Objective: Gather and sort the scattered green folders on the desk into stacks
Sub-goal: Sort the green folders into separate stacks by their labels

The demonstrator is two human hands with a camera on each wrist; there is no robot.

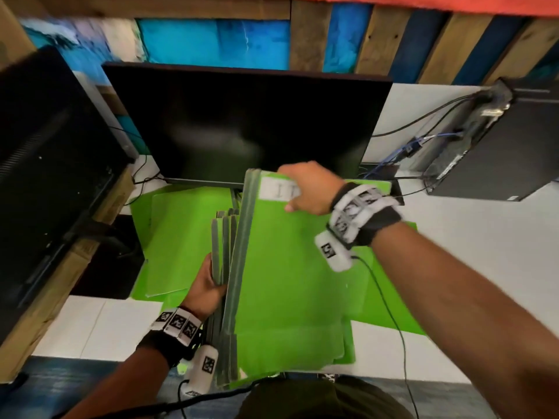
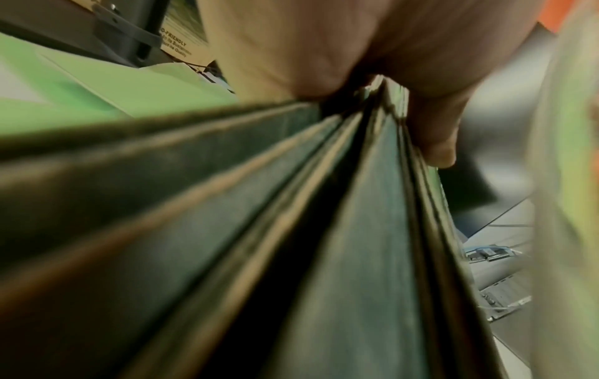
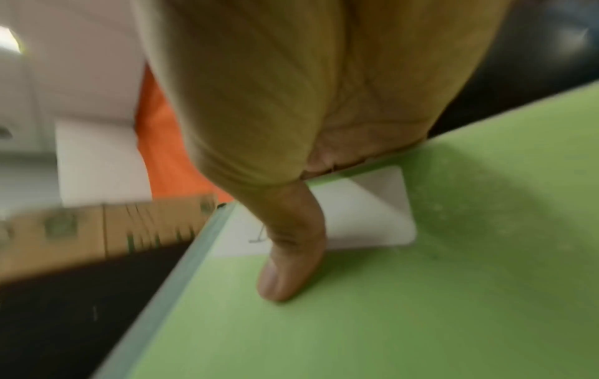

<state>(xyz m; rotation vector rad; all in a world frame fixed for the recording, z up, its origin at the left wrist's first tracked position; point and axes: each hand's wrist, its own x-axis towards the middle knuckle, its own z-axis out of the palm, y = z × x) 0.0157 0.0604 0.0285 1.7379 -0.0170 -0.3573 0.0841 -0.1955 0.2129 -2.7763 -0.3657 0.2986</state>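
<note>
My left hand [image 1: 205, 282] grips a bundle of several green folders [image 1: 222, 258] held on edge, spines up; in the left wrist view the thumb [image 2: 434, 133] presses on the bundle's spines [image 2: 291, 230]. My right hand [image 1: 308, 189] pinches the top edge of another green folder [image 1: 287, 267] with a white label [image 1: 276, 189], tilted up against the bundle. The thumb [image 3: 288, 261] lies across that label [image 3: 366, 218] on the folder's face [image 3: 421, 307]. More green folders [image 1: 178, 237] lie flat on the desk, left and underneath.
A black monitor [image 1: 242, 125] stands right behind the folders. A black printer on a cardboard box [image 1: 51, 164] fills the left. A computer case [image 1: 499, 146] with cables sits at the back right. White desk surface [image 1: 484, 237] shows to the right.
</note>
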